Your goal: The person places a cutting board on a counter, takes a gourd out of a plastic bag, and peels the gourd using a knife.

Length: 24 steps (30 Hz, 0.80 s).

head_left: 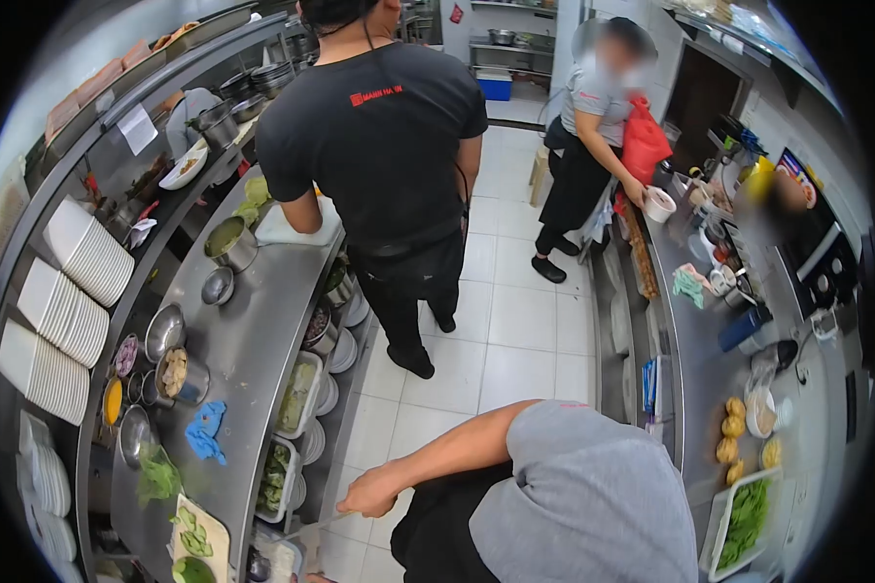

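My right hand [369,492] is closed at the end of my outstretched arm, beside the left counter's edge. From it a thin metal tool [313,528] points left; its exact kind is unclear. Only a sliver of what looks like my left hand [317,578] shows at the bottom edge, its fingers hidden. Left of the hands, a cutting board [216,532] bears sliced green vegetable and a round green piece [193,570]. Below the counter edge, a clear container [280,478] holds chopped greens.
A co-worker in black [369,146] stands ahead at the left counter [253,340]. Another person [593,126] touches a white tub [659,204] on the right counter. Stacked white dishes [53,360], metal bowls [165,330] and a blue cloth [205,432] lie left; a greens tray [744,525] lies right.
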Each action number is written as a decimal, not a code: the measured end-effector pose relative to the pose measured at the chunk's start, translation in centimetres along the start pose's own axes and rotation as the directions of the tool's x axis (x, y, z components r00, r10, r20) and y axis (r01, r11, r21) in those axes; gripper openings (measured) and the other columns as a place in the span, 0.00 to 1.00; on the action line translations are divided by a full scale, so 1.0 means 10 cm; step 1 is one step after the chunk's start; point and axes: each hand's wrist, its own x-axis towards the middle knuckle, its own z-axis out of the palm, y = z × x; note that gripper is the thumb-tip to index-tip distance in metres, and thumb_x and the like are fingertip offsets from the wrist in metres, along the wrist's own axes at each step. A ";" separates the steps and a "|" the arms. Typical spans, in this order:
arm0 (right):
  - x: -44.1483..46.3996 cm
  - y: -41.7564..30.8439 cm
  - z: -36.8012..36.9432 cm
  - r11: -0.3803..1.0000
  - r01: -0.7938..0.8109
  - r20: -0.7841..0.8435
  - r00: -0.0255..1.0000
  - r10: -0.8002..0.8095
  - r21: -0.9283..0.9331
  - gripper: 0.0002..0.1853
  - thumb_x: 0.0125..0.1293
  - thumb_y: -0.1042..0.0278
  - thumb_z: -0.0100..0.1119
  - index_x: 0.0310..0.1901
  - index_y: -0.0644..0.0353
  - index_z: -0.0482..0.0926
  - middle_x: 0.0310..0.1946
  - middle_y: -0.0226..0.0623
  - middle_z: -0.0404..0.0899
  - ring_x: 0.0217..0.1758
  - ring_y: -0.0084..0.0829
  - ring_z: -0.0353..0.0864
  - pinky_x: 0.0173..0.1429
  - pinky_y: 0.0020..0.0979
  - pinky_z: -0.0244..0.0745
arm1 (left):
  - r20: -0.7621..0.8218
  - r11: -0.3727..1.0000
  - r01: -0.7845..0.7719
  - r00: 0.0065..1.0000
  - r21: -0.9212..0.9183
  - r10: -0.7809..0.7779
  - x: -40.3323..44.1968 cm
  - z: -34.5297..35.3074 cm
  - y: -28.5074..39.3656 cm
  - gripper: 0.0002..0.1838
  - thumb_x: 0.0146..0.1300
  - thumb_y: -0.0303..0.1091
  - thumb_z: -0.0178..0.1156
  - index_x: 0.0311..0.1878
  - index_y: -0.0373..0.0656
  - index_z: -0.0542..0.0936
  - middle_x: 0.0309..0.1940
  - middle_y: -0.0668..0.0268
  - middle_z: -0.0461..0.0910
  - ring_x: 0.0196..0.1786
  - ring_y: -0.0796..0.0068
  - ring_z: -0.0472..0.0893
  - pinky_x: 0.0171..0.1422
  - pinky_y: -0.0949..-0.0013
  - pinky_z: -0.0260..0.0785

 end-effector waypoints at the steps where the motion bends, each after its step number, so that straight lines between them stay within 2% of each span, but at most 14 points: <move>1: -0.12 0.11 0.06 1.000 0.016 0.014 1.000 -0.015 -0.013 0.18 0.70 0.70 0.56 0.58 0.66 0.70 0.40 0.57 0.82 0.50 0.60 0.82 0.51 0.57 0.76 | -0.009 0.996 0.050 0.999 -0.078 -0.051 -0.05 0.00 0.06 0.21 0.63 0.38 0.68 0.53 0.31 0.81 0.55 0.42 0.78 0.51 0.45 0.79 0.59 0.49 0.72; 3: -0.43 0.31 0.20 0.999 0.013 -0.062 0.998 -0.015 -0.047 0.18 0.64 0.75 0.54 0.56 0.64 0.72 0.36 0.52 0.83 0.36 0.50 0.86 0.35 0.51 0.78 | -0.028 0.981 0.128 0.991 -0.145 -0.133 -0.22 0.22 -0.10 0.20 0.64 0.40 0.67 0.52 0.32 0.81 0.55 0.44 0.79 0.50 0.46 0.80 0.59 0.48 0.72; 4: -0.60 0.38 0.25 0.997 0.031 -0.037 0.999 -0.034 -0.068 0.18 0.64 0.75 0.54 0.56 0.64 0.72 0.36 0.52 0.83 0.36 0.50 0.86 0.35 0.51 0.78 | 0.066 0.956 0.183 0.983 -0.227 -0.173 -0.30 0.53 -0.31 0.22 0.65 0.38 0.67 0.56 0.32 0.79 0.53 0.47 0.80 0.51 0.50 0.80 0.60 0.52 0.72; 7: -1.15 0.52 0.28 0.994 0.038 0.028 0.999 -0.035 -0.105 0.20 0.67 0.69 0.56 0.59 0.63 0.71 0.38 0.55 0.84 0.39 0.52 0.87 0.40 0.53 0.78 | 0.313 0.856 0.391 0.904 -0.338 -0.290 -0.93 0.77 0.03 0.21 0.67 0.34 0.67 0.59 0.35 0.78 0.49 0.53 0.81 0.51 0.59 0.81 0.59 0.60 0.74; 8: -1.27 0.61 0.39 0.989 0.070 0.024 0.997 -0.068 -0.132 0.21 0.68 0.68 0.57 0.60 0.62 0.71 0.39 0.56 0.84 0.41 0.53 0.87 0.42 0.53 0.78 | 0.302 0.844 0.430 0.891 -0.319 -0.339 -1.16 0.78 0.31 0.21 0.67 0.34 0.67 0.59 0.35 0.78 0.49 0.53 0.81 0.51 0.59 0.81 0.59 0.60 0.74; 10: -1.58 0.74 0.53 0.981 0.103 0.132 0.988 -0.082 -0.164 0.20 0.68 0.68 0.56 0.61 0.62 0.71 0.39 0.58 0.85 0.42 0.53 0.87 0.41 0.52 0.78 | 0.342 0.816 0.475 0.866 -0.330 -0.365 -1.82 0.83 0.77 0.11 0.68 0.30 0.63 0.50 0.36 0.81 0.37 0.60 0.82 0.36 0.73 0.79 0.44 0.70 0.74; 13: -1.99 0.77 0.76 0.997 0.026 0.255 0.967 -0.006 -0.076 0.20 0.72 0.63 0.58 0.61 0.61 0.70 0.45 0.60 0.84 0.52 0.60 0.83 0.53 0.57 0.76 | 0.292 0.749 0.576 0.816 -0.327 -0.499 -3.10 0.60 1.18 0.09 0.67 0.33 0.66 0.43 0.37 0.82 0.30 0.64 0.80 0.32 0.75 0.75 0.40 0.69 0.72; 14: -2.06 0.79 0.88 0.995 0.055 0.287 0.958 -0.029 -0.083 0.20 0.72 0.63 0.58 0.61 0.61 0.70 0.45 0.60 0.84 0.52 0.60 0.83 0.53 0.57 0.76 | 0.313 0.720 0.645 0.760 -0.256 -0.570 -3.57 0.46 1.28 0.09 0.67 0.34 0.67 0.39 0.37 0.82 0.29 0.65 0.80 0.32 0.74 0.74 0.40 0.68 0.71; 16: -2.22 0.84 1.12 0.955 0.224 0.360 0.922 -0.143 -0.194 0.21 0.67 0.72 0.53 0.61 0.64 0.70 0.33 0.53 0.83 0.28 0.47 0.85 0.30 0.47 0.77 | 0.364 0.584 0.778 0.625 -0.229 -0.690 -4.59 0.18 1.43 0.11 0.66 0.34 0.64 0.36 0.33 0.81 0.25 0.62 0.81 0.27 0.72 0.78 0.34 0.65 0.72; 17: -2.37 0.72 1.09 0.956 0.245 0.398 0.902 -0.166 -0.158 0.22 0.66 0.73 0.51 0.62 0.64 0.70 0.35 0.52 0.83 0.26 0.45 0.84 0.30 0.46 0.77 | 0.383 0.475 0.855 0.518 -0.210 -0.765 -4.93 -0.08 1.68 0.07 0.66 0.30 0.61 0.35 0.36 0.80 0.23 0.66 0.79 0.25 0.77 0.76 0.28 0.70 0.69; 18: -2.46 0.64 1.06 0.952 0.262 0.400 0.898 -0.181 -0.158 0.22 0.66 0.73 0.51 0.62 0.64 0.70 0.35 0.52 0.83 0.26 0.45 0.84 0.30 0.46 0.77 | 0.346 0.350 0.878 0.455 -0.325 -0.820 -5.41 -0.16 1.71 0.09 0.63 0.31 0.63 0.37 0.32 0.81 0.24 0.61 0.81 0.24 0.73 0.78 0.27 0.67 0.71; 21: -2.72 0.50 1.05 0.920 0.334 0.511 0.838 -0.191 -0.204 0.23 0.66 0.73 0.51 0.63 0.64 0.70 0.38 0.52 0.83 0.28 0.45 0.84 0.31 0.47 0.76 | 0.345 0.234 0.947 0.299 -0.218 -0.890 -6.29 -0.52 2.00 0.09 0.63 0.31 0.63 0.39 0.33 0.80 0.25 0.61 0.81 0.24 0.73 0.78 0.26 0.68 0.71; 23: -2.91 0.47 1.00 0.916 0.330 0.502 0.846 -0.179 -0.230 0.17 0.74 0.65 0.55 0.58 0.65 0.70 0.40 0.55 0.81 0.44 0.54 0.84 0.44 0.55 0.75 | 0.360 0.182 0.975 0.216 -0.125 -0.908 -6.57 -0.60 2.30 0.08 0.63 0.31 0.63 0.37 0.34 0.79 0.25 0.62 0.80 0.24 0.74 0.77 0.26 0.68 0.70; 24: -3.02 0.42 0.92 0.912 0.337 0.498 0.847 -0.186 -0.232 0.17 0.74 0.65 0.55 0.58 0.65 0.70 0.40 0.55 0.81 0.44 0.54 0.84 0.44 0.55 0.75 | 0.374 0.171 0.980 0.195 -0.098 -0.907 -6.64 -0.59 2.42 0.08 0.63 0.31 0.62 0.37 0.34 0.78 0.25 0.62 0.80 0.24 0.74 0.77 0.25 0.68 0.70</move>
